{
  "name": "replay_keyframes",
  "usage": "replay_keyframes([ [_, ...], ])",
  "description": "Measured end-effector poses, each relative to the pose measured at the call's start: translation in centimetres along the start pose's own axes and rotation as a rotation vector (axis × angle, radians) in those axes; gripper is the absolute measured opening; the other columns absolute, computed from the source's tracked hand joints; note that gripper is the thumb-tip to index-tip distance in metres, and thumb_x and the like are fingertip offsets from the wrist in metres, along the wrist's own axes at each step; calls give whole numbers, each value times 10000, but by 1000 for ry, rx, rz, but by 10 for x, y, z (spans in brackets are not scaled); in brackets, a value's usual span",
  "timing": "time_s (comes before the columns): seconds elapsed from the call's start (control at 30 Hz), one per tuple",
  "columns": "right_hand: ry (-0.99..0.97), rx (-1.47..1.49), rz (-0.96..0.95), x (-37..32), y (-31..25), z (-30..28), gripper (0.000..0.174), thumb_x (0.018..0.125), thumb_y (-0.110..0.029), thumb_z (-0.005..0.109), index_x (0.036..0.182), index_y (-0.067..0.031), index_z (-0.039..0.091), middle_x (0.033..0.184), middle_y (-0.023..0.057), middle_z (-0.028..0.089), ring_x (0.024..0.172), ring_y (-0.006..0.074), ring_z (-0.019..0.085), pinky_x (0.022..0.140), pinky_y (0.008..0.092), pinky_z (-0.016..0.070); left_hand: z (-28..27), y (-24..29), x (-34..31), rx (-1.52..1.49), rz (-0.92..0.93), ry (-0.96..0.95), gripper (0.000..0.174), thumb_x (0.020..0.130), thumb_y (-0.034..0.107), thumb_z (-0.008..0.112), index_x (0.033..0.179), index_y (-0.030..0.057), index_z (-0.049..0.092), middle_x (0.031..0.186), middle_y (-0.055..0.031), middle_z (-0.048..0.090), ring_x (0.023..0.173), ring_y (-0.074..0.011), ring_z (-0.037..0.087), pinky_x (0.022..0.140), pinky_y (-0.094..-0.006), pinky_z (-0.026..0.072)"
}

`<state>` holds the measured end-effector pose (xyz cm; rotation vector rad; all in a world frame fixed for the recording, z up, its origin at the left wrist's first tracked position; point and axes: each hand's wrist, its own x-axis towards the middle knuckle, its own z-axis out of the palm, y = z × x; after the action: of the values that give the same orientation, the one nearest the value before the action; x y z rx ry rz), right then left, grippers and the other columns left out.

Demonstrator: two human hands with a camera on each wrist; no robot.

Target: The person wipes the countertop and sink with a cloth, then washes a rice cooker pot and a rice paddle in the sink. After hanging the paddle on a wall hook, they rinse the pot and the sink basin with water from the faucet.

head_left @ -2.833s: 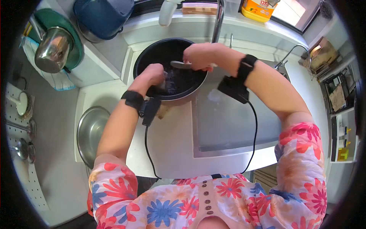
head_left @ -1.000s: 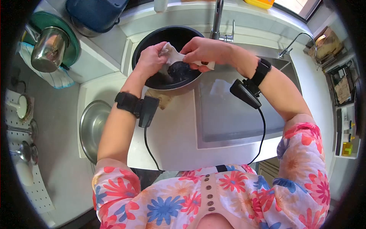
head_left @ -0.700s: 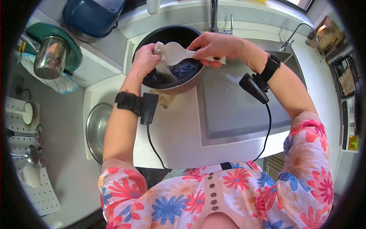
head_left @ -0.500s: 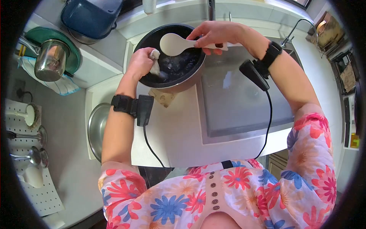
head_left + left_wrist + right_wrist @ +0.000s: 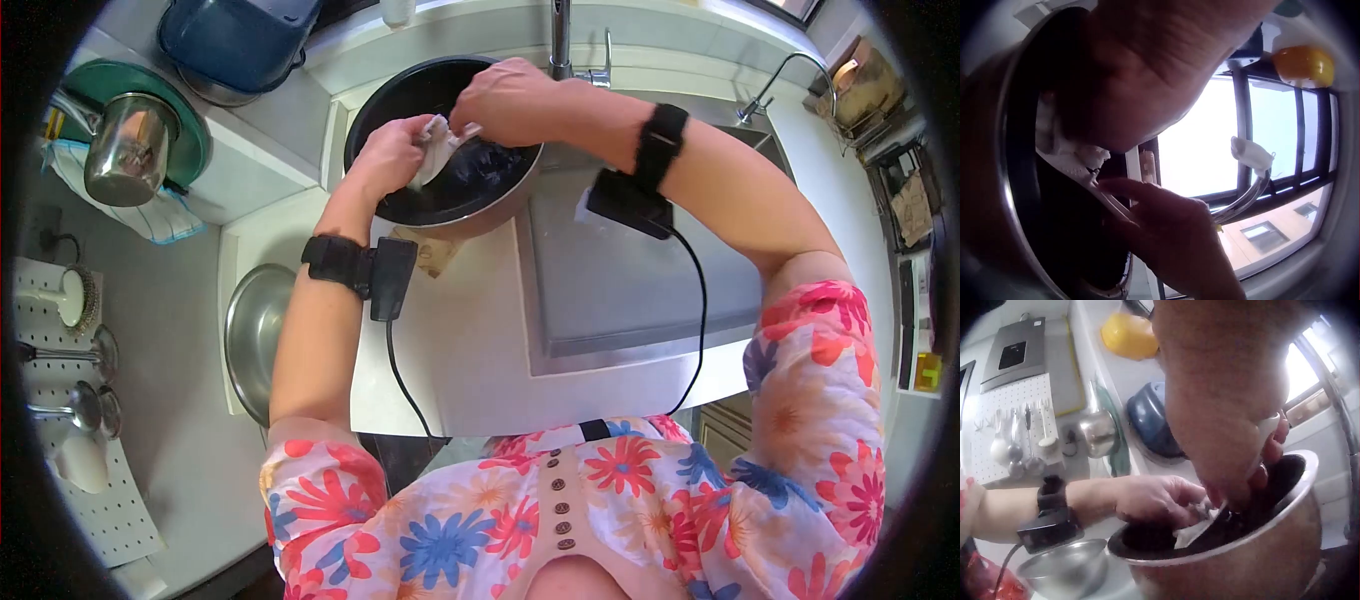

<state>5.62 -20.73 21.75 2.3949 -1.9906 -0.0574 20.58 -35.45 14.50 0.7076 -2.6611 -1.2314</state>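
Over a dark-lined pot with liquid glinting inside, both hands work close together. My left hand grips a wet-looking white cloth at the pot's left side. The right hand holds a white rice paddle by its handle, and its fingers come right up to the cloth. In the left wrist view, the cloth lies against the paddle's pale edge. Most of the paddle is hidden behind the right hand in the head view.
A grey sink lies right of the pot, with a tap behind. A brown patterned piece sticks out from under the pot. At left are a steel bowl, a steel pot and hanging utensils.
The paddle was lifted above the pot, its bowl turned up and apart from the cloth. Since then my right hand has moved left, bringing the paddle back against the cloth.
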Motion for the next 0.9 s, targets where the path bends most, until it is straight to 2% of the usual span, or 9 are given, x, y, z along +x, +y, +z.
replay_keyframes([
  [0.1, 59, 55, 36, -23, 9, -6, 275, 757, -130, 606, 1008, -228, 656, 941, 36, 648, 951, 235, 583, 770, 367, 460, -6, 25, -9, 254, -65, 22, 448, 722, -44, 478, 1147, 66, 564, 928, -105, 642, 864, -178, 587, 810, -288, 439],
  [0.17, 134, 81, 79, -36, 18, -6, 269, 766, -128, 620, 1015, -223, 659, 939, 51, 647, 945, 241, 581, 763, 371, 460, -7, 30, -11, 498, -113, 6, 407, 715, -30, 492, 1096, 78, 590, 915, -166, 634, 865, -259, 608, 798, -324, 447],
  [0.27, 109, 98, 179, -44, 27, -6, 267, 765, -137, 631, 1020, -214, 656, 940, 56, 647, 945, 238, 583, 757, 364, 462, -5, 33, -16, 540, -106, -85, 393, 707, -29, 498, 1067, 85, 606, 934, -203, 618, 881, -321, 602, 797, -348, 453],
  [0.33, 124, 92, 201, -43, 29, -2, 268, 766, -118, 617, 1015, -209, 657, 929, 57, 647, 938, 239, 586, 756, 360, 463, -5, 35, -17, 563, -138, -123, 379, 703, -24, 511, 1062, 56, 604, 955, -187, 626, 904, -301, 607, 803, -345, 454],
  [0.5, 28, -23, 262, -18, 23, 0, 305, 745, -55, 564, 1000, -196, 655, 894, 58, 649, 917, 243, 599, 763, 355, 465, -15, 41, -31, 407, 35, 108, 340, 731, 8, 546, 1067, 12, 593, 922, -136, 644, 849, -231, 611, 776, -319, 456],
  [0.7, -174, -94, 191, 2, 2, -15, 287, 715, -60, 543, 944, -173, 673, 893, 67, 651, 903, 257, 608, 739, 363, 485, -18, 52, -77, 170, -12, 295, 279, 779, 7, 542, 1047, 25, 616, 853, -43, 608, 762, -117, 539, 718, -243, 439],
  [0.77, -268, 125, 220, 9, 3, -15, 257, 714, -67, 547, 923, -139, 677, 906, 80, 654, 887, 263, 617, 709, 368, 504, -17, 50, -91, 151, -32, 309, 270, 786, 5, 538, 1043, 22, 617, 870, -35, 610, 776, -107, 538, 726, -237, 437],
  [0.87, -146, -32, 287, 0, -4, -27, 262, 706, -60, 535, 924, -108, 674, 904, 103, 654, 866, 267, 627, 681, 370, 518, -16, 57, -105, 103, -51, 351, 257, 798, 6, 536, 1040, 22, 620, 890, -21, 613, 793, -94, 536, 746, -230, 433],
  [0.9, -218, -66, 283, -1, -5, -28, 228, 731, -93, 536, 915, -87, 670, 861, 117, 653, 778, 243, 645, 627, 344, 526, -14, 59, -107, 67, -60, 375, 251, 803, 9, 539, 1040, 25, 621, 895, -16, 614, 796, -92, 536, 758, -229, 432],
])
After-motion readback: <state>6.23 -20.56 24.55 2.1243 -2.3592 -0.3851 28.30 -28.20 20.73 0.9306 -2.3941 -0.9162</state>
